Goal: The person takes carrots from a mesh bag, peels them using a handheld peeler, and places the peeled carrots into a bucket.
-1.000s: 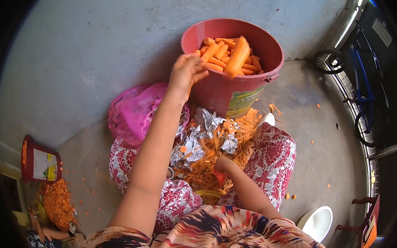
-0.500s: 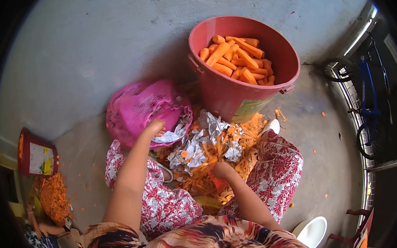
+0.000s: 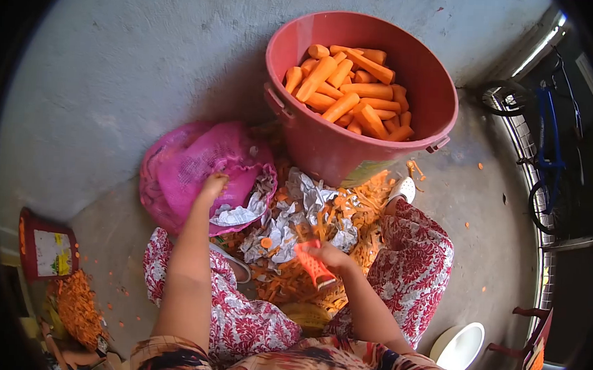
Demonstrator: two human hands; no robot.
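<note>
Carrots [image 3: 317, 79] lie in a big heap in the red bucket [image 3: 324, 150]. The two hands are apart. The left hand [image 3: 216, 183] is at the pink bag [image 3: 178, 163], near its mouth, with its fingers bent. I cannot tell if it pinches the bag or just hangs over it. The right hand [image 3: 333, 254] is wrapped around an orange peeler [image 3: 314, 265], low over the peels [image 3: 368, 211].

Reaching at a floppy bag like this should go best if its edge is pulled back first, so the net does not catch on the fingers. The peeler is best kept low, with its sharp part turned away from the left hand. Long, light strokes would suit such long, round shapes.

The carrots look smooth and bare, and some get thinner at one end. The bag is thin and soft, with tiny holes. The bucket looks like hard plastic, round and a bit shiny. The peels are thin strips piled on the floor [image 3: 494, 213]. Gray paper [image 3: 281, 230] sits on them, all crumpled and pointy. The peeler looks stiff and has little holes.
</note>
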